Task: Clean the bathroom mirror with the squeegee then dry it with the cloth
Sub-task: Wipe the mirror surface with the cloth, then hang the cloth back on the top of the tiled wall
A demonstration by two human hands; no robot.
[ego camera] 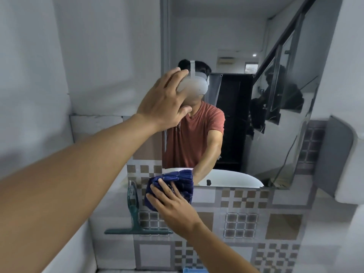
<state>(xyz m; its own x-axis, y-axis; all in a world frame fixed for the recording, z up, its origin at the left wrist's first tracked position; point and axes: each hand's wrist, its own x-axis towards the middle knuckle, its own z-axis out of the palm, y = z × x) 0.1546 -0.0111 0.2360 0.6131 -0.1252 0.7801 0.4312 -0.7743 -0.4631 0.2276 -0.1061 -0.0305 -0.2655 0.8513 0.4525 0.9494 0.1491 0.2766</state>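
Note:
The mirror [246, 46] fills the wall ahead, its bottom edge just above the patterned tiles. My left hand [163, 101] lies flat on the glass near the mirror's left edge, fingers spread and holding nothing. Lower down, my right hand [171, 201] presses a bunched dark blue cloth [175, 180] against the mirror's lower left corner, partly over the tiles. A green squeegee [136, 219] hangs from a clear hook [132, 191] on the tiled wall, just left of my right hand and touching neither hand.
A white wall [59, 56] stands on the left. Patterned brown and grey tiles [242, 225] cover the wall below the mirror. A grey and white fixture [338, 154] juts out at the right. A blue object [195, 270] peeks in at the bottom edge.

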